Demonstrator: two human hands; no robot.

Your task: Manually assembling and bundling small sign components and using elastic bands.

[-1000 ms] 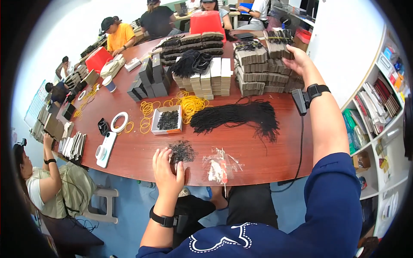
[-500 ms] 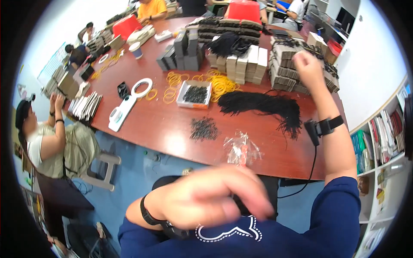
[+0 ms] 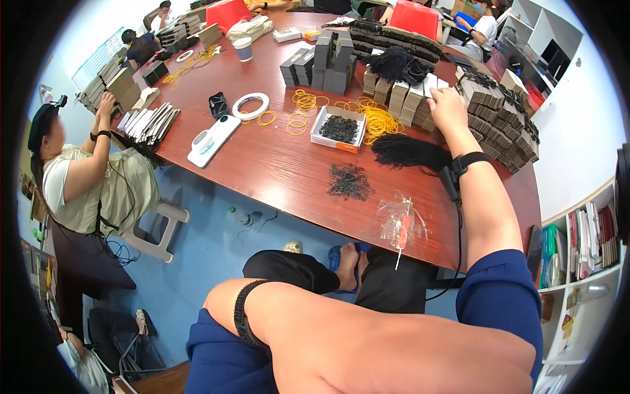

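While pale card stacks [image 3: 413,102] stand far right on the tabletop [image 3: 282,180], right hand [image 3: 449,109] is at them, fingers bent, grip unclear; black cords [image 3: 408,152] lie nearer; left hand [image 3: 407,345] near, fingers hidden, can't tell.

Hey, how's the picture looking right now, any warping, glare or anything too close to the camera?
In the head view, the tabletop edge bows and black surrounds the fisheye image; in the head view, pale sheen shows on the wood; in that same view, the left hand looms oversized near the lens, while the right hand looks reasonably clear.
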